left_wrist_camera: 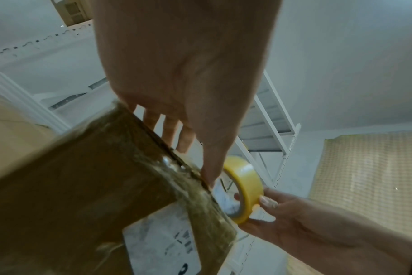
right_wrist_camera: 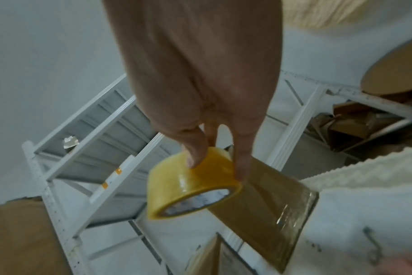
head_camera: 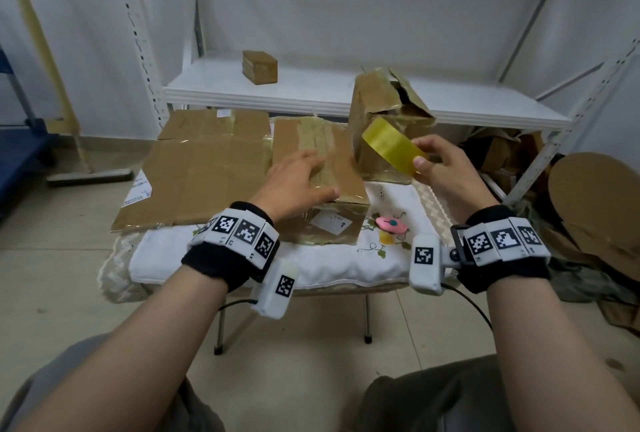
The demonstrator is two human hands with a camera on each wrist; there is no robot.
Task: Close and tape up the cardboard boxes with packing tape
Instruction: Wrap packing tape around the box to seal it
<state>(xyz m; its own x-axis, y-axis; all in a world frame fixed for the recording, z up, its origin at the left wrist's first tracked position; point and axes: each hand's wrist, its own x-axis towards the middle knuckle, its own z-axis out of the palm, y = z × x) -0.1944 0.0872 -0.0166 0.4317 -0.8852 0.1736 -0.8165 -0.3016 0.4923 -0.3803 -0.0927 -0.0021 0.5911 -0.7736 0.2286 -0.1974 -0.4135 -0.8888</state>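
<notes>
**Hand flat on box, tape roll held beside it**

A closed brown cardboard box (head_camera: 317, 185) sits at the cloth-covered table's (head_camera: 225, 258) near edge. The left hand (head_camera: 298, 182) lies flat on its top, fingers straight. The right hand (head_camera: 446, 168) pinches a yellow packing tape roll (head_camera: 391, 145) above the table's right edge.

In the head view the left hand (head_camera: 294, 182) covers part of the top of the closed brown cardboard box (head_camera: 311, 151) with tape strips, so the seam beneath the palm is hidden. The print on that box's white label (head_camera: 330, 223) is too small to read, and blurred in the left wrist view. The yellow roll of packing tape (head_camera: 393, 145) hides part of the torn, open brown box (head_camera: 377, 99) behind it. The flat round brown cardboard piece (head_camera: 602, 189) is cut off by the right edge.
</notes>
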